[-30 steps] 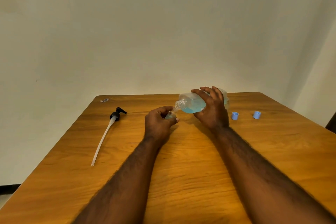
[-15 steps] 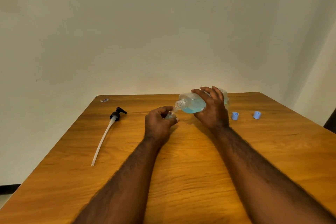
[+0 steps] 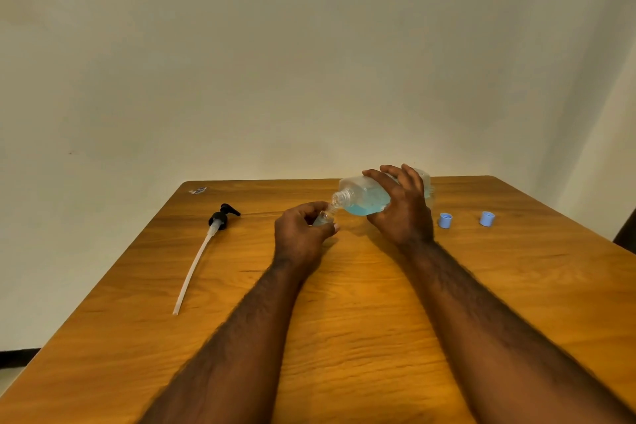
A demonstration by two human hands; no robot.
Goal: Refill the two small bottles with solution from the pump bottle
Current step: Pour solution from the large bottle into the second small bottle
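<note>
Two hands share the pour: our right hand (image 3: 401, 213) wraps the belly of the pump bottle (image 3: 361, 194), tipped almost flat over the table (image 3: 344, 320), while our left hand (image 3: 301, 236) pinches the small bottle (image 3: 323, 217), mostly hidden, seemingly right under the open neck. We judge both light, thin plastic, squashy and slick if wet, best held round the body. That wooden top looks smooth, the wall (image 3: 309, 79) bare; the pump head (image 3: 222, 217) lies left, two blue caps (image 3: 445, 220) right.
</note>
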